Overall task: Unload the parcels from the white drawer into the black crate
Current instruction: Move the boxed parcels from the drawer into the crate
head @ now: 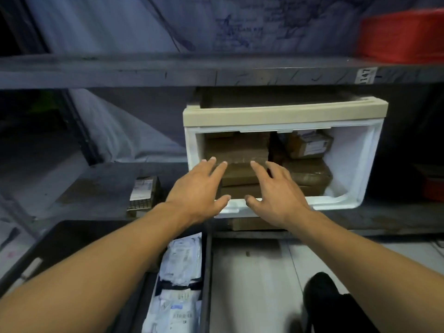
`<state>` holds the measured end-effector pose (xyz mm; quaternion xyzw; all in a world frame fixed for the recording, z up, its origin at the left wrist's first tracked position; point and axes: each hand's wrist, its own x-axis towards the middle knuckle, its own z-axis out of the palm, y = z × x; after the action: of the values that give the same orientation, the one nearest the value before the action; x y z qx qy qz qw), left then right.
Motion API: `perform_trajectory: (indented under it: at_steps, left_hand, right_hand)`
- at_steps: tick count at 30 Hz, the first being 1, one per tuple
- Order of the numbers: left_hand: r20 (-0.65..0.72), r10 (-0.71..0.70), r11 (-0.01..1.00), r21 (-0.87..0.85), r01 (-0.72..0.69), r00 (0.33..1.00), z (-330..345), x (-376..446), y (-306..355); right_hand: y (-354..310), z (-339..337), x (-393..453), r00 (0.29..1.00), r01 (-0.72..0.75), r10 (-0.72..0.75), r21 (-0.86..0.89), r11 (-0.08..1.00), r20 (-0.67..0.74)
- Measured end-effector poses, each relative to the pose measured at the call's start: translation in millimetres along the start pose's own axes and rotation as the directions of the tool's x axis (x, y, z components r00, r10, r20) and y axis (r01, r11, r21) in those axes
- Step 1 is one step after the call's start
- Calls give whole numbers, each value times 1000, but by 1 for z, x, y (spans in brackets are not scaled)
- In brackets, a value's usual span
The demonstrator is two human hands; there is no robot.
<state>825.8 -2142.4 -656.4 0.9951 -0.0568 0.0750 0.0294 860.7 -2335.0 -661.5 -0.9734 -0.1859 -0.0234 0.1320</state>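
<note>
Both my arms are stretched toward the white plastic drawer unit with a beige top that sits on the dark grey metal shelf. My left hand and my right hand are spread wide, fingers straight and apart, holding nothing; the fingertips reach over the drawer's front lip toward the brown cardboard parcels stacked inside. A smaller brown box with a white shipping label lies in the drawer's upper right corner; its print is too blurred to read. Below my left forearm, the black plastic crate holds white plastic mail bags with barcode labels; one label seems to read "0417", though faintly. Left of the drawer on the shelf lies a dark labelled packet. A white sticker on the shelf edge carries digits I cannot make out. A red plastic bin stands top right.
</note>
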Motion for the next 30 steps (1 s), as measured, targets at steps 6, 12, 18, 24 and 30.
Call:
perform_trajectory:
  at_steps: [6,12,18,24,30]
  left_hand:
    - [-55,-261,903,-367,224,964,23,61,26]
    - [-17,-553,640,-648,412,833,43,115,25]
    - [-40,-647,519,-755,401,761,46,129,24]
    - [-53,-703,411,-844,344,709,36,117,35]
    - [-38,-701,295,-924,241,712,27,96,46]
  right_hand:
    - [37,-3,46,983,-163,181,369,915,-13]
    - [49,4,102,946,-257,323,700,667,40]
    - [42,25,123,906,-312,396,872,377,152]
    - [44,24,113,870,-221,490,935,278,60]
    - [53,4,84,832,-216,550,954,207,69]
